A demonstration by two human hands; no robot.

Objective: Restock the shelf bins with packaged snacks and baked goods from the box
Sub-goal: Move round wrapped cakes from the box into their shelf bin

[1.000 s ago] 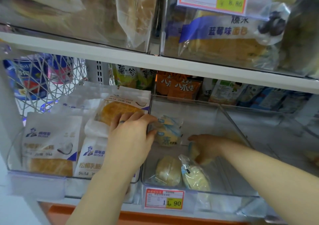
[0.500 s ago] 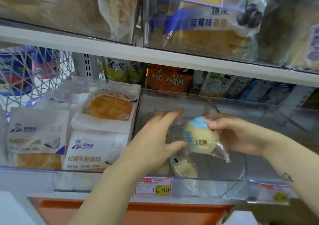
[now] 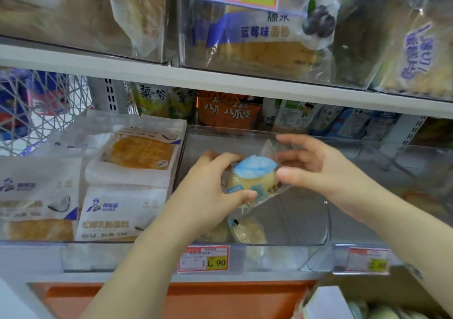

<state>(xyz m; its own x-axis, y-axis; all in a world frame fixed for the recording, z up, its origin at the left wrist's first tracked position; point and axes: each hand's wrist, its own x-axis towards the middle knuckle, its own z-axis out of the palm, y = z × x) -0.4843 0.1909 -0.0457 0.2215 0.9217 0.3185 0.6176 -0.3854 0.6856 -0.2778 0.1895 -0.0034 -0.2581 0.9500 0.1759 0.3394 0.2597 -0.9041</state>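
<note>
Both hands on the wrapped bun (image 3: 253, 180), held above the clear bin (image 3: 294, 220). Left hand (image 3: 208, 186) curls round its left side; right hand (image 3: 316, 164) pinches the wrapper's right edge, fingers half spread. Other buns (image 3: 247, 230) lie in the bin's near-left corner.

**Shelf layout around the middle bin**

Over the clear plastic middle bin (image 3: 277, 257), off its floor: round pale bun in a clear blue-printed wrapper (image 3: 252, 179), gripped on its left by the left hand (image 3: 210, 191) and on its right by the right hand (image 3: 316, 164). Inside that bin, at the front, below the bun: two wrapped pale buns (image 3: 247, 230) side by side. On the bin's front wall: red-and-yellow paper price tag (image 3: 203, 258). Left, in the neighbouring bin: white cake packets (image 3: 122, 211), some upright in front, one lying on top behind. Behind the middle bin: orange foil snack bags (image 3: 230, 113). On the white shelf board (image 3: 171, 73) overhead: clear bag of sliced blueberry bread (image 3: 264, 44). Bottom right, before the shelf: brown cardboard box (image 3: 362, 287).
</note>
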